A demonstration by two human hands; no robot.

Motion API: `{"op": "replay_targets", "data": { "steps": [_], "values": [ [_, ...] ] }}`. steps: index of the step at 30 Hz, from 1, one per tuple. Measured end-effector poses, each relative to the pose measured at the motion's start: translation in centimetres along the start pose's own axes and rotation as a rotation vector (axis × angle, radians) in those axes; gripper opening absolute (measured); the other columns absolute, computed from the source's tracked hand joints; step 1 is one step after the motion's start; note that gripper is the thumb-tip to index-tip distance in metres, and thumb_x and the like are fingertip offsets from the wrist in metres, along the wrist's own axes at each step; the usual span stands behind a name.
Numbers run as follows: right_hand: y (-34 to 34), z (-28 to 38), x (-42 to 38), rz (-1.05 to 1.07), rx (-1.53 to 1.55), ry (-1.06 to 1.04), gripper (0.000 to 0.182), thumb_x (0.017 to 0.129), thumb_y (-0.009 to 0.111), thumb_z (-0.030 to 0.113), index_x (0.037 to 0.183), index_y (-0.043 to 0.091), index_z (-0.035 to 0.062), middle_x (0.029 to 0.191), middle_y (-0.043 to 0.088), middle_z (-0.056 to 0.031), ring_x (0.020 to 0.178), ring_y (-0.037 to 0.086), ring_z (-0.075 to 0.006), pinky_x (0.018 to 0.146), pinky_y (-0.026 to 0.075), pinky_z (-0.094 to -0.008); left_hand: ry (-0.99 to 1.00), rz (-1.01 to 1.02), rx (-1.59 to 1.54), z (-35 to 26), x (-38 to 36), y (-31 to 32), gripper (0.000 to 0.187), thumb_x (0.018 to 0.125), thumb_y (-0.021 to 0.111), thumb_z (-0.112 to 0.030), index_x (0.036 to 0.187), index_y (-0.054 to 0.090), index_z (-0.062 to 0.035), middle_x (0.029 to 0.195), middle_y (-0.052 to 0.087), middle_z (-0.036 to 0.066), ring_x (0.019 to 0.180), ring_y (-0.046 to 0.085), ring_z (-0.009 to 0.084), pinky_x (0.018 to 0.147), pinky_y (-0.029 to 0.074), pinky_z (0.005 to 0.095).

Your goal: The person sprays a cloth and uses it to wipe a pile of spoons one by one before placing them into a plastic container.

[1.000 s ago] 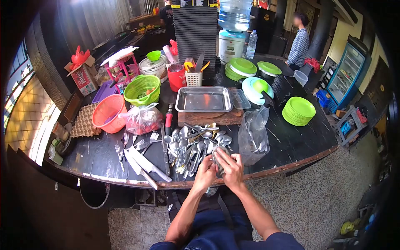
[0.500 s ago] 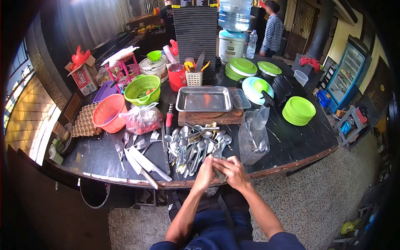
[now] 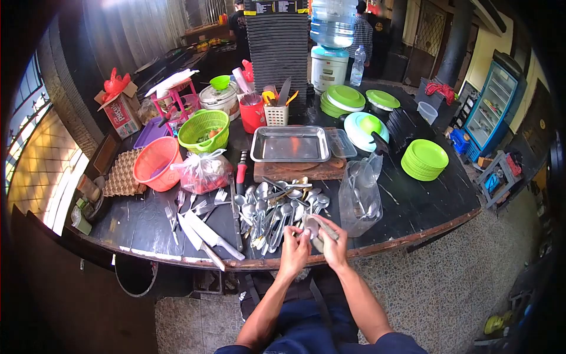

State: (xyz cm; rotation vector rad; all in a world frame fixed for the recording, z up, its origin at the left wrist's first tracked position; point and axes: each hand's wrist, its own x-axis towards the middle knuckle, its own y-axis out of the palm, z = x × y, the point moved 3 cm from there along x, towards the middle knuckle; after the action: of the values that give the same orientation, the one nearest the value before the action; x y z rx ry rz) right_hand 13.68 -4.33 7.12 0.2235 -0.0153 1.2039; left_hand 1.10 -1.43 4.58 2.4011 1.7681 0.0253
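Note:
At the table's front edge, my left hand (image 3: pixel 293 251) has its fingers closed on a spoon (image 3: pixel 312 225), whose bowl points up between my hands. Beside it, my right hand (image 3: pixel 335 246) grips a greyish cloth (image 3: pixel 319 241) that lies against the spoon. Just beyond my hands spreads a loose pile of spoons (image 3: pixel 277 212). To the right of the pile, a clear plastic container (image 3: pixel 361 206) holds several spoons. Several forks (image 3: pixel 172 219) and two large knives (image 3: pixel 207 235) lie on the left, with a red-handled knife (image 3: pixel 240 171) by the pile.
A steel tray (image 3: pixel 290 144) rests on a wooden board (image 3: pixel 277 171) at the middle of the black table (image 3: pixel 407 203). Green plates (image 3: pixel 424 160) are stacked at right. Baskets (image 3: pixel 156 164) and an egg carton (image 3: pixel 122 172) stand left. Another person (image 3: pixel 361 32) is in the background.
My hands have moved slightly apart and turned, so the spoon's bowl now shows between them with the cloth. The person in the background has moved left, behind the water dispenser.

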Motion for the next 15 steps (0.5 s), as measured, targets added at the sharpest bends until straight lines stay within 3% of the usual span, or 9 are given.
{"op": "replay_targets", "data": {
  "steps": [5,7,8,9,11,12,14,15],
  "values": [
    [1.5,-0.9,-2.2,-0.025,-0.027,0.0,0.035,0.1,0.055,0.002,0.133,0.063,-0.0061,0.124,0.07,-0.014,0.114,0.064,-0.0174,0.101,0.048,-0.0298,0.031,-0.108,-0.009,-0.7,-0.3,-0.2,0.031,0.108,0.055,-0.023,0.12,0.033,-0.0057,0.07,0.058,0.004,0.053,0.048,0.0072,0.043,0.036,0.0239],
    [2.0,-0.5,-2.6,-0.011,-0.223,-0.076,0.034,0.102,0.059,0.007,0.133,0.063,-0.0053,0.122,0.07,-0.0154,0.112,0.065,-0.018,0.099,0.049,-0.0299,0.017,-0.169,-0.119,-0.7,-0.5,-0.2,0.034,0.107,0.056,-0.02,0.122,0.031,-0.0034,0.071,0.061,0.006,0.054,0.052,0.0087,0.047,0.042,0.0251],
    [2.1,-0.1,-2.7,-0.016,-0.301,-0.09,0.036,0.102,0.063,0.013,0.133,0.063,-0.0048,0.12,0.07,-0.016,0.111,0.065,-0.0182,0.096,0.05,-0.0302,-0.022,-0.15,-0.11,-0.6,-0.7,-0.3,0.036,0.107,0.056,-0.019,0.13,0.032,-0.0024,0.082,0.063,0.009,0.062,0.056,0.0106,0.054,0.047,0.0264],
    [2.2,-0.2,-2.7,-0.015,-0.302,-0.091,0.036,0.102,0.063,0.013,0.133,0.063,-0.0048,0.12,0.07,-0.016,0.111,0.065,-0.0182,0.096,0.05,-0.0302,-0.021,-0.15,-0.11,-0.2,-0.6,-0.3,0.036,0.107,0.056,-0.019,0.13,0.032,-0.0024,0.082,0.063,0.009,0.062,0.056,0.0106,0.054,0.047,0.0264],
    [2.4,-0.1,-2.8,-0.024,-0.342,-0.148,0.036,0.102,0.065,0.017,0.131,0.064,-0.0043,0.113,0.073,-0.014,0.105,0.067,-0.0165,0.092,0.052,-0.0301,0.139,-0.19,0.052,0.3,-0.3,-0.3,0.038,0.108,0.055,-0.018,0.137,0.035,-0.0031,0.093,0.064,0.01,0.075,0.059,0.0128,0.066,0.051,0.0288],
    [2.4,-0.1,-2.7,-0.023,-0.343,-0.15,0.036,0.102,0.065,0.017,0.131,0.064,-0.0043,0.113,0.073,-0.014,0.105,0.067,-0.0165,0.092,0.052,-0.0301,0.128,-0.189,-0.008,0.2,-0.4,-0.1,0.036,0.107,0.056,-0.016,0.138,0.044,-0.002,0.102,0.064,0.01,0.088,0.061,0.0137,0.079,0.052,0.0299],
    [2.3,-0.6,-2.6,-0.052,-0.275,-0.109,0.032,0.1,0.068,0.023,0.121,0.069,-0.0001,0.091,0.074,-0.0135,0.082,0.067,-0.0155,0.075,0.054,-0.0341,0.121,-0.174,-0.076,1.0,-0.1,-0.2,0.032,0.106,0.057,-0.014,0.135,0.049,-0.0009,0.102,0.065,0.009,0.09,0.061,0.013,0.081,0.051,0.0292],
    [2.2,-1.0,-2.6,-0.049,-0.275,-0.112,0.032,0.1,0.068,0.023,0.121,0.069,-0.0001,0.091,0.074,-0.0135,0.082,0.067,-0.0155,0.075,0.054,-0.0341,0.114,-0.157,-0.143,0.9,0.0,-0.1,0.029,0.106,0.057,-0.013,0.131,0.054,0.0002,0.102,0.065,0.008,0.091,0.061,0.0123,0.083,0.051,0.0285]
  ]
}}
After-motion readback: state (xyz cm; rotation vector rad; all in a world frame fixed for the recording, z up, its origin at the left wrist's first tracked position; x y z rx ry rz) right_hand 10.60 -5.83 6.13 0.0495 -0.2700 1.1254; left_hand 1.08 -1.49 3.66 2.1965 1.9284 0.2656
